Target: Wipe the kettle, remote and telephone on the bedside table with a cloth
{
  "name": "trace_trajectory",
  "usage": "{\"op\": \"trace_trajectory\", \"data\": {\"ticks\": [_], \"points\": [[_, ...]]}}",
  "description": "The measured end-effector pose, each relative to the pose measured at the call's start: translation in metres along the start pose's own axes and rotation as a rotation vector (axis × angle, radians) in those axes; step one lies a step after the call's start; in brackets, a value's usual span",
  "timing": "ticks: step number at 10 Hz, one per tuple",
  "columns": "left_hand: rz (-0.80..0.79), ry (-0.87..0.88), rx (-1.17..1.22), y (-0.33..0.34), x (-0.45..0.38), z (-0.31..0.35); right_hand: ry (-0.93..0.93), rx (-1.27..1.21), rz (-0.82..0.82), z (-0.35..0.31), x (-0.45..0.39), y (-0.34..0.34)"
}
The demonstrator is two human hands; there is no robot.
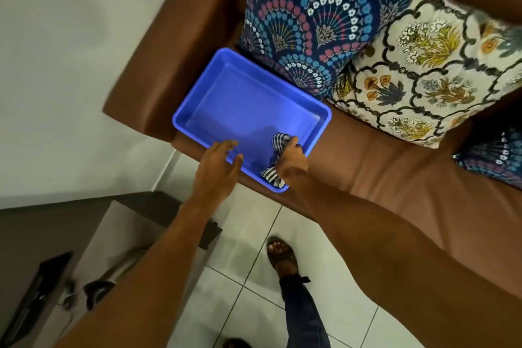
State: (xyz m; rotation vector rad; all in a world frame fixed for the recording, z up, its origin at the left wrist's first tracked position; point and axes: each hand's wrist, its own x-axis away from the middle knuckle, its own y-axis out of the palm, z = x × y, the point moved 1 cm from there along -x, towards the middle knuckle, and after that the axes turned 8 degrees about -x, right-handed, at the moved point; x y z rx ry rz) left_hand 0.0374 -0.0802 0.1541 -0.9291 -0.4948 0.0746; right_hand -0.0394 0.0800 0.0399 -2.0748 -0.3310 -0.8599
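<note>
A blue-and-white striped cloth (275,159) lies bunched in the near right corner of a blue plastic tray (243,96) on a brown sofa seat. My right hand (291,159) is closed around the cloth inside the tray. My left hand (217,168) rests open on the tray's near rim, fingers spread, holding nothing. At the lower left, blurred, stands a grey bedside table (118,229) with dark objects on it, one of them a kettle-like handle (99,291). No remote or telephone can be made out clearly.
Two patterned cushions lean on the brown sofa (381,172): a dark blue one (308,17) and a cream floral one (418,70). A white wall fills the left. White floor tiles (248,277) lie below, with my sandalled foot (282,257) on them.
</note>
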Motion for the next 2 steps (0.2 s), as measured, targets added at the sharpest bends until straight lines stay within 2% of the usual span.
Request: {"op": "trace_trajectory", "data": {"ticks": [2], "points": [[0.076, -0.007, -0.021, -0.042, 0.015, 0.005, -0.141, 0.398, 0.143, -0.012, 0.033, -0.033]]}}
